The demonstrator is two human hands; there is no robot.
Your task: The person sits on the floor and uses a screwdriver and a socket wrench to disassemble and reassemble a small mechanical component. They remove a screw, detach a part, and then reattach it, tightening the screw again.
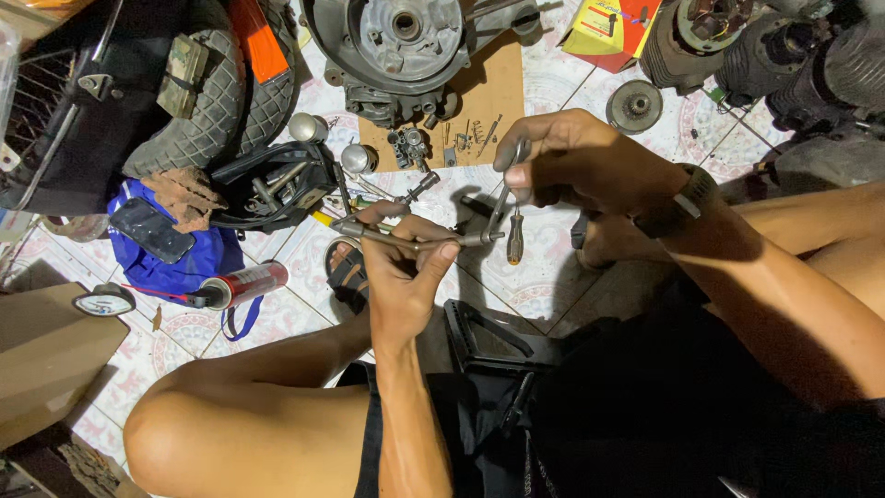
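In the head view, a slim metal rod [406,240] is being held level at the centre of the frame by the left hand [401,277], whose fingers are closed around it with the thumb pressed on top. A wrench [502,198] is being gripped by the right hand [576,161], closed on its upper end at centre right, while its lower end is being set against the right tip of the rod. A fastener at that tip appears to be in the course of being turned; whether it is being tightened or loosened cannot be told. The next move is judged to call for the rod being kept steady while the wrench is swung about the joint.

One screwdriver [514,238] with a dark and orange handle is lying on the tiled floor [553,277], just below the wrench. One engine casing [406,46] is resting at the top centre on a sheet of cardboard [493,97], with small parts too fine to be counted scattered below it. One toothed gear [634,106] is lying at the upper right. Two tyres [217,101] are being seen at the upper left, one spray can [238,284] and one round gauge [103,302] at the left, and one blue bag [171,263] beneath them.
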